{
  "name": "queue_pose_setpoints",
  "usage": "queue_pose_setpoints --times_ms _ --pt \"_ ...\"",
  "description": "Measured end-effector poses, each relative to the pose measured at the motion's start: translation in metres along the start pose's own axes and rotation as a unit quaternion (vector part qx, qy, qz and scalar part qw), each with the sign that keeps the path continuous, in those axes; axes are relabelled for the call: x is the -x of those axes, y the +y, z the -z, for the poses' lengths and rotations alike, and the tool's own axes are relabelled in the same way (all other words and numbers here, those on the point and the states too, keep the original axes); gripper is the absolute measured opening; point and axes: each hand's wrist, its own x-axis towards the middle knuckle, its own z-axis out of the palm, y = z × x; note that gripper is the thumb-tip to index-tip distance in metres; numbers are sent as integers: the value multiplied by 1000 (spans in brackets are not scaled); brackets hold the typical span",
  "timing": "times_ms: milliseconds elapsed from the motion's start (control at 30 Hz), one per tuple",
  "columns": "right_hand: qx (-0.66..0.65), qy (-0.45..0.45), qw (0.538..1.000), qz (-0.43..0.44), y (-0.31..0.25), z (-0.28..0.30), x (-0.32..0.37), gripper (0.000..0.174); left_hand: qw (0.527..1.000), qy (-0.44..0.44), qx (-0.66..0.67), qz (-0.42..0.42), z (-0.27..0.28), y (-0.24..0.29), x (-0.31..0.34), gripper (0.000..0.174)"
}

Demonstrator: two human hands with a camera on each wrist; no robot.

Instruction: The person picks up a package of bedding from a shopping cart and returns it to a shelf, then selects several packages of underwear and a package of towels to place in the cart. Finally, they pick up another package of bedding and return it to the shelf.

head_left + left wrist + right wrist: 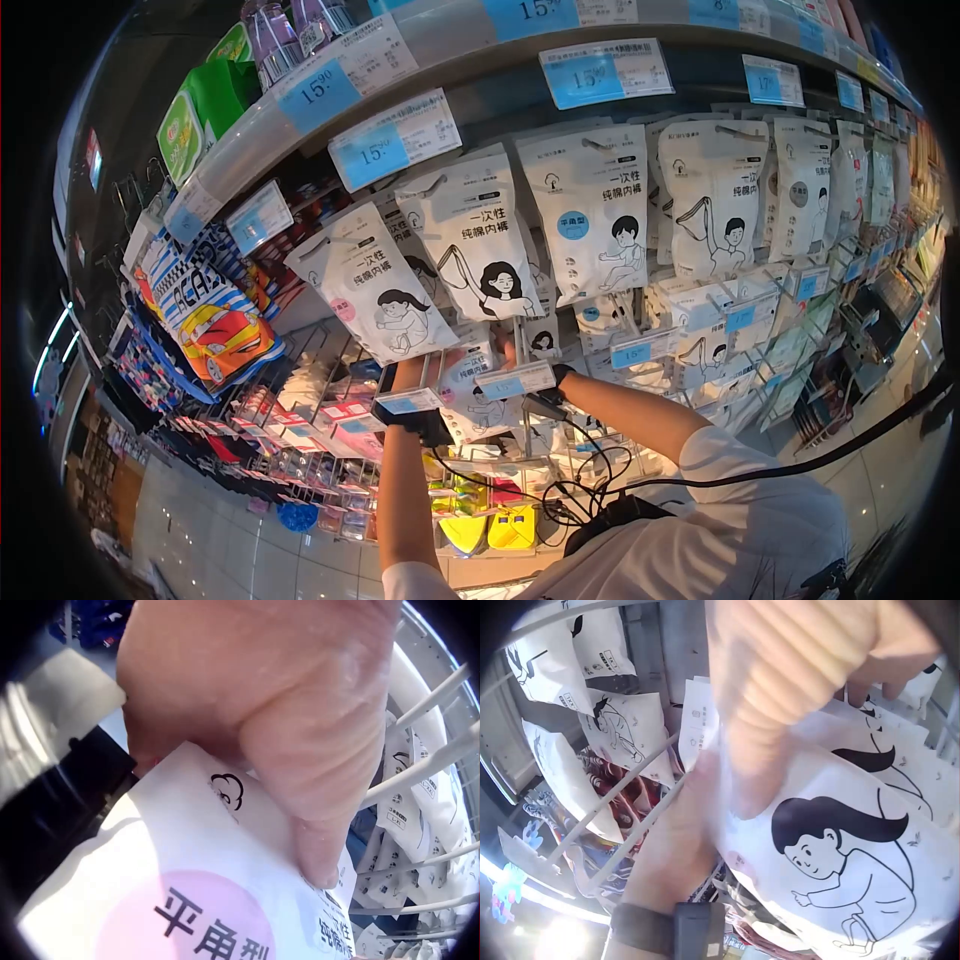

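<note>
Low between hanging rows, a white packet (480, 405) is held by both hands in the head view. Across its top, my left hand (262, 690) has the thumb on the front, above a pink circle on the packet (187, 900); its fingers are mostly hidden. My right hand (802, 667) grips a packet with a drawn figure (847, 862), thumb on the front and fingers curled behind the upper edge. More packets lie behind that one. The head view shows little of the left hand (408, 372) and right hand (508, 350) behind price tags.
Similar packets (590, 210) hang in a row above the hands. Price tags (515, 381) on hook ends stick out close to both wrists. White metal rods (427, 765) run beside the left hand. A black cable (800, 465) crosses near the right arm.
</note>
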Motion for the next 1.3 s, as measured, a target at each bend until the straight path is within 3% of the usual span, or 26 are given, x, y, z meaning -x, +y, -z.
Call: queue_pose_setpoints --times_ms 333,467,500,600,633,667,733,900,967,1233,1300 --pt "-49 -2 999 12 16 17 2 46 1000 -24 -4 14 3 7 2 64" --pt "-290 -57 955 -14 34 29 11 44 999 -28 -6 21 4 9 4 62" --pt "-6 -1 997 82 32 24 -1 44 999 -29 -8 20 3 11 4 62" --pt "78 39 996 35 20 17 -4 45 999 -31 -11 24 1 11 6 61" --pt "-24 52 998 -8 12 12 2 46 999 -31 -11 28 0 11 4 61" --pt "-25 51 998 -14 19 14 2 46 999 -32 -11 30 0 11 5 61" --pt "68 -9 997 34 40 24 0 99 998 -37 -15 39 0 11 3 60" --pt "88 0 996 1 22 9 8 99 997 -55 -14 58 3 25 -1 59" --pt "101 7 995 2 21 4 6 99 999 -18 -42 -6 0 34 4 42" --pt "158 2 987 -19 -3 -1 11 99 998 8 -30 -62 -5 8 0 41" --pt "156 10 988 16 29 11 4 100 991 30 -92 -96 -5 8 0 34"
